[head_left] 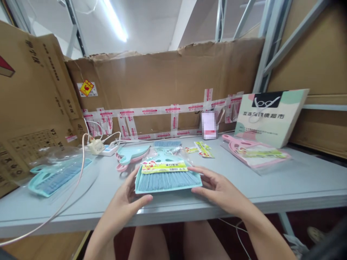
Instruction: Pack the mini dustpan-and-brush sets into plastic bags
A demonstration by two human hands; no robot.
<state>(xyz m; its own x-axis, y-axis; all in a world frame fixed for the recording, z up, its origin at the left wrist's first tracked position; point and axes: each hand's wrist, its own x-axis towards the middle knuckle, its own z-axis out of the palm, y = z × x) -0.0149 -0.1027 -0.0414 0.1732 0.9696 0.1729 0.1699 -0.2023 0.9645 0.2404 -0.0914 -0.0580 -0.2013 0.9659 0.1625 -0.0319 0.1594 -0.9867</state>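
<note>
The hands [223, 191] hold a turquoise dustpan [138, 183] containing a blue-bristled brush [168, 180].

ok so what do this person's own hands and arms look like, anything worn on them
Each grip, left hand and right hand, is bare: slim fingers, no glove, and no ring or watch showing. The left forearm and right forearm show no sleeve, bracelet, marking or attached cable within the frame.

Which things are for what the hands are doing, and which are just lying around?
Probably for the job:
held blue dustpan
its blue brush
yellow label across them
bagged pink dustpan, likely another set

Probably just lying around:
white plug block
glasses-picture bag
</note>
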